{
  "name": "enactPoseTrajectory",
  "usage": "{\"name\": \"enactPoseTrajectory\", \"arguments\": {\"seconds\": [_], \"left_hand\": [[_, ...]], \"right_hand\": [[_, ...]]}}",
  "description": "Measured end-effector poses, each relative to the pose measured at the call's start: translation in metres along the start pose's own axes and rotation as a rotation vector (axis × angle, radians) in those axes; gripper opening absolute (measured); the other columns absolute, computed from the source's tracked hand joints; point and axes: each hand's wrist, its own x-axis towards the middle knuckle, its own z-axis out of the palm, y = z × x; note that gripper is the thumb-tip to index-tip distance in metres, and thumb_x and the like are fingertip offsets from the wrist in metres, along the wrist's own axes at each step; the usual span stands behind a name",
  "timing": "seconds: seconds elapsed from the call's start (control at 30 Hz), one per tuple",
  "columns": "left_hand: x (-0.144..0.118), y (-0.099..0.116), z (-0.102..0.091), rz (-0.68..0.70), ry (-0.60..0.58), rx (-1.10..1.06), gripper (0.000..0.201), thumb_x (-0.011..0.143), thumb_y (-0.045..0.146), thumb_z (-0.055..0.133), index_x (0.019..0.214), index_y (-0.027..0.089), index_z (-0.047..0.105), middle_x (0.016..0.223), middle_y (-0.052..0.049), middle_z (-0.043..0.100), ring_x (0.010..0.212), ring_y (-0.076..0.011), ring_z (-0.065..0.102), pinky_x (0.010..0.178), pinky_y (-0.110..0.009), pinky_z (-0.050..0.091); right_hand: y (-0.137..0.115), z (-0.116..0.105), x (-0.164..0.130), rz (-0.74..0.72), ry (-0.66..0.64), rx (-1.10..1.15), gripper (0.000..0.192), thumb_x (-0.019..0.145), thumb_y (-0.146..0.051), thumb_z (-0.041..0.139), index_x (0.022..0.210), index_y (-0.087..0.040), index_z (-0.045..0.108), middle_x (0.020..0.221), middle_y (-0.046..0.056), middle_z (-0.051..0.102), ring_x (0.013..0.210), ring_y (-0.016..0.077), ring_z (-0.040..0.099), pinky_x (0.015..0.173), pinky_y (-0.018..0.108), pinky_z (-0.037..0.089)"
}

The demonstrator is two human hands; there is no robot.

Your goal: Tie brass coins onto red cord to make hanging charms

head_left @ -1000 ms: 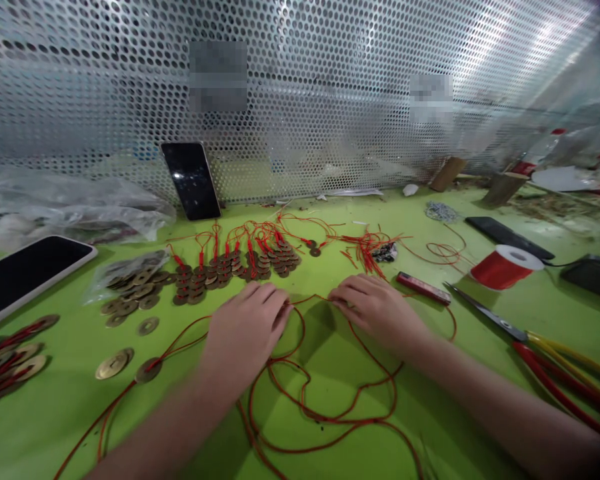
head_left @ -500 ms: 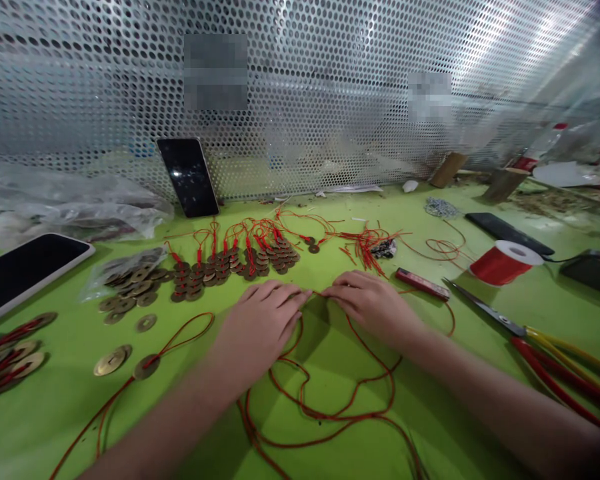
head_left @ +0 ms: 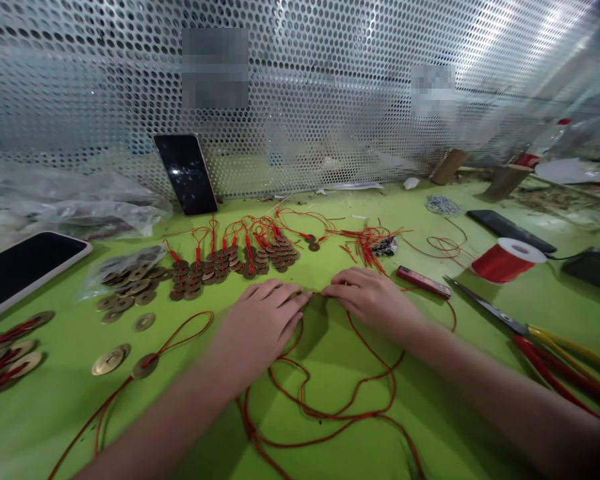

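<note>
My left hand rests low over the green table, its thumb and fingers pinched on a red cord. Facing it, my right hand pinches the same cord, with a very short stretch showing between the fingertips of both hands. Long loops of the cord lie on the table below and between my forearms. Left of my left hand is a brass coin with a looped red cord knotted through its hole. Loose coins lie beside it. Behind my hands stand rows of coin strings with red knots and loops.
Scissors with red and yellow handles lie at right, near a red thread spool and a lighter. Cut red cord ends lie behind. One phone leans on the perforated metal wall; another phone lies at left.
Both hands keep their pinch on the cord in nearly the same place. The whole view has shifted very slightly.
</note>
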Motion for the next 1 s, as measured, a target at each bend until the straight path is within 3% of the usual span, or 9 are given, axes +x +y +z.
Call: {"name": "enactPoseTrajectory", "arguments": {"seconds": [0.57, 0.87, 1.0], "left_hand": [[-0.0004, 0.0018, 0.0005, -0.011, 0.098, -0.001, 0.03, 0.092, 0.027, 0.041, 0.117, 0.019, 0.056, 0.113, -0.005, 0.064, 0.104, -0.0221, 0.054, 0.09, -0.041, 0.042], [0.0034, 0.0054, -0.0029, 0.001, -0.002, 0.036, 0.036, 0.091, 0.032, 0.041, 0.122, 0.019, 0.053, 0.121, -0.007, 0.059, 0.111, -0.0252, 0.051, 0.092, -0.043, 0.042], [0.0036, 0.0066, -0.0038, -0.011, 0.007, 0.035, 0.038, 0.091, 0.032, 0.042, 0.125, 0.018, 0.051, 0.122, -0.007, 0.059, 0.111, -0.0252, 0.051, 0.093, -0.043, 0.042]], "right_hand": [[0.0009, 0.0006, -0.0009, -0.049, 0.017, -0.091, 0.018, 0.086, -0.013, 0.053, 0.095, -0.02, 0.066, 0.09, 0.004, 0.065, 0.079, 0.0146, 0.059, 0.07, 0.026, 0.044], [0.0004, 0.0001, -0.0009, -0.079, 0.034, -0.093, 0.018, 0.085, -0.012, 0.055, 0.097, -0.019, 0.066, 0.089, 0.004, 0.065, 0.079, 0.0155, 0.059, 0.07, 0.027, 0.044], [0.0008, -0.0003, -0.0004, -0.092, 0.021, -0.098, 0.019, 0.086, -0.012, 0.053, 0.098, -0.019, 0.066, 0.091, 0.005, 0.065, 0.08, 0.0155, 0.059, 0.07, 0.027, 0.044]]}}
